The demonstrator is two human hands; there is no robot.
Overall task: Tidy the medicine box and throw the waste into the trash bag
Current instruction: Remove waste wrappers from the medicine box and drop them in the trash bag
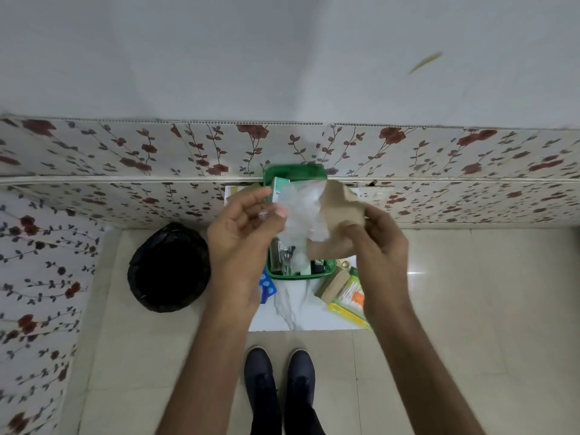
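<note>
Overhead, head view only. Both hands are raised above the green medicine box (295, 172), which sits on a small marble-patterned slab (295, 304) against the flowered wall.

Left hand (241, 237): fingers curled, thumb and forefinger pinched on the left edge of a crumpled clear plastic wrapper (301, 211).

Right hand (376, 243): closed around a torn brown paper piece (337, 211), thumb pressing it from the front. Paper and plastic overlap between the hands; whether they are one packet or two separate scraps, cannot tell (motion blur).

Key relation: black trash bag (169, 268) stands open on the floor to the left of the slab, below and outboard of the left hand. Left hand is clearly the nearer one; right hand would have to cross over the box to reach it. Bag mouth faces up, so a drop from above should do.

Judgement: both scraps look like waste. Light, crumpled material may drift on release, so release low over the mouth.

Other items lie outside the box: blue blister strip (266, 287) on the left, brown carton (332, 285) and yellow-green pack (353, 301) on the right. Box contents partly hidden by the hands.
</note>
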